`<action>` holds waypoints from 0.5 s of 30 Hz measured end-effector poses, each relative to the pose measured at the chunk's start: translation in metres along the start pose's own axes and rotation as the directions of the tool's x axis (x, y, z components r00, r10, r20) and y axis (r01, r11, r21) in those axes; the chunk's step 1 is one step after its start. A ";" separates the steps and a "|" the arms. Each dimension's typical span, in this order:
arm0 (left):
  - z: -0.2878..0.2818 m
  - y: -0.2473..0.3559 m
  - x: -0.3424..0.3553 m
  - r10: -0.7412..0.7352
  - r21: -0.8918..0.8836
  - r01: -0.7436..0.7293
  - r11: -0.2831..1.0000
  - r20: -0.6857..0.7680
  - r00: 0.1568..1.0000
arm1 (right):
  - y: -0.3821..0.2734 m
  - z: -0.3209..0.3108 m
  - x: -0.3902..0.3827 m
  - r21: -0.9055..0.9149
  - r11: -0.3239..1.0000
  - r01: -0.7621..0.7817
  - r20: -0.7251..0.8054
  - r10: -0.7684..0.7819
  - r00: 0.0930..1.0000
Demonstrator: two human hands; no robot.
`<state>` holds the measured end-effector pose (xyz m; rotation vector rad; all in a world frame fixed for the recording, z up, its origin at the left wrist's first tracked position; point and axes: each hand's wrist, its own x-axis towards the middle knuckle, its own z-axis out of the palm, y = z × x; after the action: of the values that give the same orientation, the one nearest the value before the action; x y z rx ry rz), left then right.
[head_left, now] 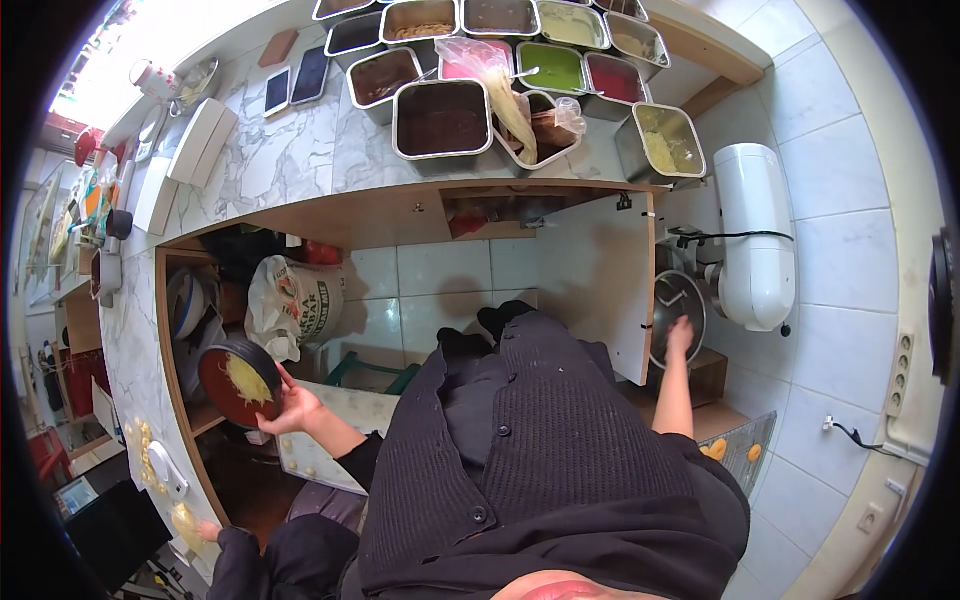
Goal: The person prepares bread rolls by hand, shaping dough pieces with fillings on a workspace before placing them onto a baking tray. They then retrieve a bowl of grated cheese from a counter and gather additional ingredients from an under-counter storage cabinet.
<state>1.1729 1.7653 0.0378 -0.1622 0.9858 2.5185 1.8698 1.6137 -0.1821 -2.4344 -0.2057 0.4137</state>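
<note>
My left hand (290,405) grips the rim of a dark round bowl (212,362), fingers closed on its right side. The bowl is tilted, and its reddish-brown inside shows a clump of pale yellow shreds (248,380). Down at the right, my right hand (680,336) reaches over a steel mixing bowl (697,340). Its fingers are blurred and partly turned away, so whether they grip anything is unclear. Beside that bowl stands a white stand mixer (757,238). Some metal shape shows inside the steel bowl, too small to make out.
Several steel tubs of coloured fillings, one a dark brown tub (442,118), crowd the marble counter (285,160). An open cabinet door (598,275) stands between me and the mixer. A white sack (290,305) sits below the counter. At lower left, a co-worker's hand (207,531) touches yellowish material.
</note>
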 end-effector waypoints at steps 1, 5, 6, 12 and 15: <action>0.006 0.001 0.001 -0.015 0.004 0.015 1.000 0.031 0.999 | 0.022 0.018 -0.019 0.062 0.994 -0.093 0.130 0.085 0.988; 0.011 0.008 0.005 -0.016 0.044 0.012 0.999 0.096 0.995 | 0.004 0.047 -0.097 0.195 0.820 -0.538 0.516 0.381 0.767; 0.014 0.007 0.006 -0.035 0.061 0.028 0.998 0.112 0.993 | 0.000 0.041 -0.099 0.200 0.817 -0.541 0.514 0.382 0.768; 0.014 0.012 0.021 -0.035 0.017 0.034 0.999 0.054 0.998 | 0.000 0.034 -0.087 0.180 0.774 -0.607 0.782 0.262 0.565; -0.001 0.022 0.028 -0.007 -0.003 0.007 1.000 0.007 1.000 | -0.037 0.027 -0.116 0.002 0.665 -0.747 0.843 0.401 0.359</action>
<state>1.1383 1.7602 0.0431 -0.1571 0.9768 2.5133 1.7499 1.6298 -0.1506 -1.6502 0.4096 1.7216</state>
